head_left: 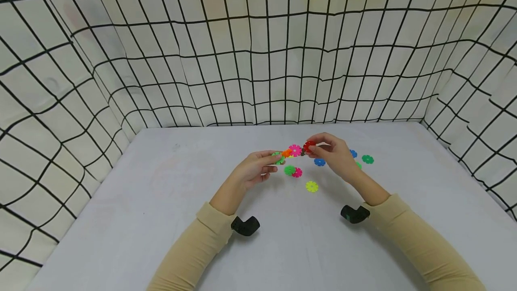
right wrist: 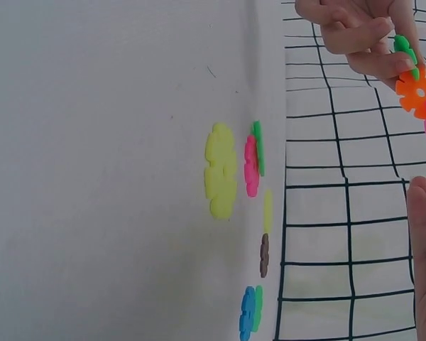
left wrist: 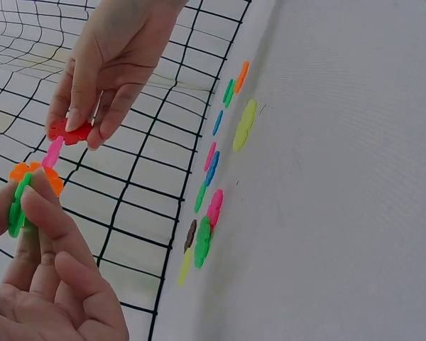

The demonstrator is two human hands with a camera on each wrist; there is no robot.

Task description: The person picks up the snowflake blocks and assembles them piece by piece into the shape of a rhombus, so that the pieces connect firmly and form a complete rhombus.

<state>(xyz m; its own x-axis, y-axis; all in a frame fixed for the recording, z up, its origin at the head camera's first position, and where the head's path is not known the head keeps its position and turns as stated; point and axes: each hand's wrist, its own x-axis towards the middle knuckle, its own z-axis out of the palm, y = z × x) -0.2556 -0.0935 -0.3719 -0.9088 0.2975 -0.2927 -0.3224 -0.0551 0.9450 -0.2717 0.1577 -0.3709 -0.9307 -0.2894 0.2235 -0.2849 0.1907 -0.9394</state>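
Between the two raised hands runs a short chain of notched, flower-shaped plastic discs. My left hand (head_left: pixel 254 169) pinches the green disc (left wrist: pixel 18 206) at one end, its lower fingers loosely curled. The orange disc (right wrist: pixel 417 94) is slotted to the green one, and the pink disc (head_left: pixel 295 150) follows it. At the other end my right hand (head_left: pixel 334 152) pinches the red disc (left wrist: pixel 71 132) between thumb and fingers. The red disc meets the pink one's edge; whether their slots are engaged I cannot tell.
Loose discs lie on the white table (head_left: pixel 169 201) below the hands: a yellow one (head_left: pixel 312 186), a green one (head_left: pixel 289 170) overlapping a pink one (head_left: pixel 297 173), a brown one (left wrist: pixel 190 234), and several blue, green and orange ones toward the right. A black-gridded white wall (head_left: pixel 258 66) stands behind.
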